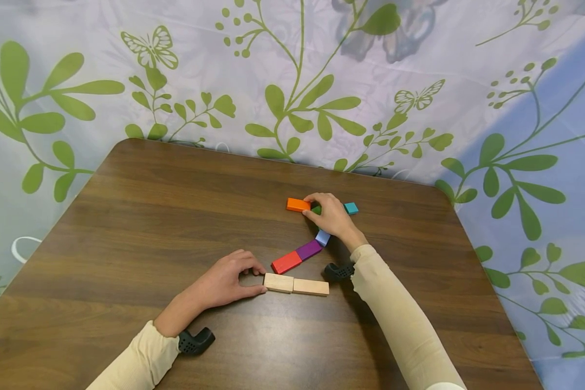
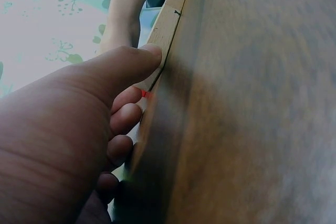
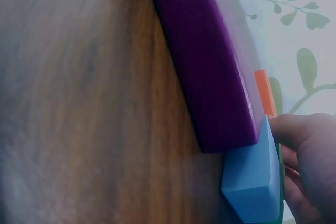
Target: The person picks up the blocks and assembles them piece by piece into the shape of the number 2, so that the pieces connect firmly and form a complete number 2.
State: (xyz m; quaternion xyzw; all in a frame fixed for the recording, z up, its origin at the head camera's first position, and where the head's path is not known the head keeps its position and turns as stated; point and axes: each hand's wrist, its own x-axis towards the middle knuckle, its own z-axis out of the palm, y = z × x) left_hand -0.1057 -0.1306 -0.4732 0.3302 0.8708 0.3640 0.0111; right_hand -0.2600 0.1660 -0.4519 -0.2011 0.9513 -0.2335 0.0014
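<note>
In the head view my left hand pinches the left end of a plain wooden block, which lies end to end with a second plain block. The thumb presses its near side in the left wrist view. Farther back, my right hand pinches the right end of an orange block between thumb and index finger. A green block beside it is mostly hidden under that hand. Red, purple and light blue blocks form a slanting row toward the right hand.
A teal block lies just right of the right hand. All blocks rest on a brown wooden table. Behind its far edge hangs a curtain with green leaves and butterflies. Each wrist carries a black device.
</note>
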